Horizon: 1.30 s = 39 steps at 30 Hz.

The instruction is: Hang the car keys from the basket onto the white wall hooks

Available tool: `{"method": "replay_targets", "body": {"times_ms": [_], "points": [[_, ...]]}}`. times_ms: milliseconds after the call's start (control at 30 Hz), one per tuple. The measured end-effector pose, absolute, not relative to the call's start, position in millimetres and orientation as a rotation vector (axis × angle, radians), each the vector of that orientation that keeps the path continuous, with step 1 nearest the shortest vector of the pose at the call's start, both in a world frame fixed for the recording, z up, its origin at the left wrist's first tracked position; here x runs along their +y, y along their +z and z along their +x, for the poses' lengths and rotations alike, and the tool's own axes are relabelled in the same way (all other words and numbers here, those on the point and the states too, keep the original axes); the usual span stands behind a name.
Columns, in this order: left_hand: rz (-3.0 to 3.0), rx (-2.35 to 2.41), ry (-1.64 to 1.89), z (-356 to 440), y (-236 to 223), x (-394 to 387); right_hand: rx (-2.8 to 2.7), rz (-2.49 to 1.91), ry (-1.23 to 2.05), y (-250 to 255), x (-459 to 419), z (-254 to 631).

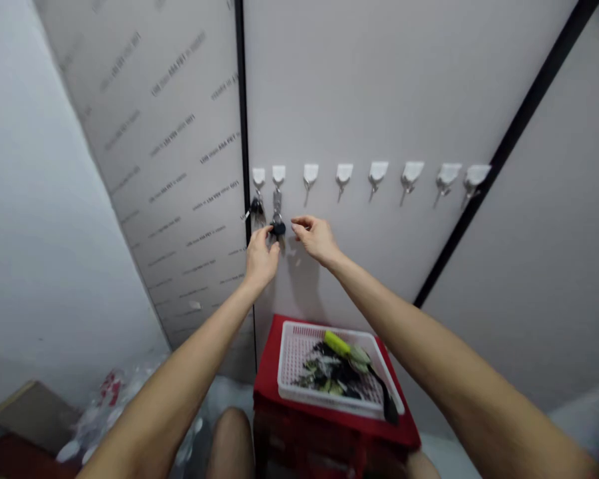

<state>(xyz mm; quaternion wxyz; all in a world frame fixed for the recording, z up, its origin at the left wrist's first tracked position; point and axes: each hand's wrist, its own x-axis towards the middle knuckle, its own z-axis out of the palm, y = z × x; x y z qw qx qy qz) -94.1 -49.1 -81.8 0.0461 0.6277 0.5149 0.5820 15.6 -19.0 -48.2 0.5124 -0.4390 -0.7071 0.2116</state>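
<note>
Far L, low: clear bags by a brown box. Black-topped bunch hangs on 1st hook from L. L hand just R & below, thumb & fingers parted, index tip at the keys on 2nd hook; can't tell if gripping. R hand just R of keys, half-curled, small thumb-index gap. Below, white basket w/ dark pcs & yellow-green item on red cloth. 6 more hooks run R.
</note>
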Motion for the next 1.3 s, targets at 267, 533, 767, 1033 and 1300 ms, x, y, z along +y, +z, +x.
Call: {"method": "replay_targets", "body": {"times_ms": [267,533,767,1033,1300], "points": [[2.383,1.465,0.686,-51.4,-218.7,-103.8,-2.346,-1.240,0.717,-195.5,-105.8,84.4],[2.364,1.614,0.154,-31.5,-239.5,-104.9,-2.595,-1.494,0.391,-228.2,-125.2,121.6],[2.223,1.604,0.391,-32.4,-247.2,-95.6,-2.574,-1.480,0.475,-220.7,-129.1,121.3],[2.077,1.504,0.383,-34.1,-249.0,-89.1,-2.633,-1.781,0.319,-217.0,-121.9,106.3],[2.175,1.466,0.163,-30.3,-252.1,-101.2,-2.738,-1.839,0.260,-214.3,-120.2,101.4]]}}
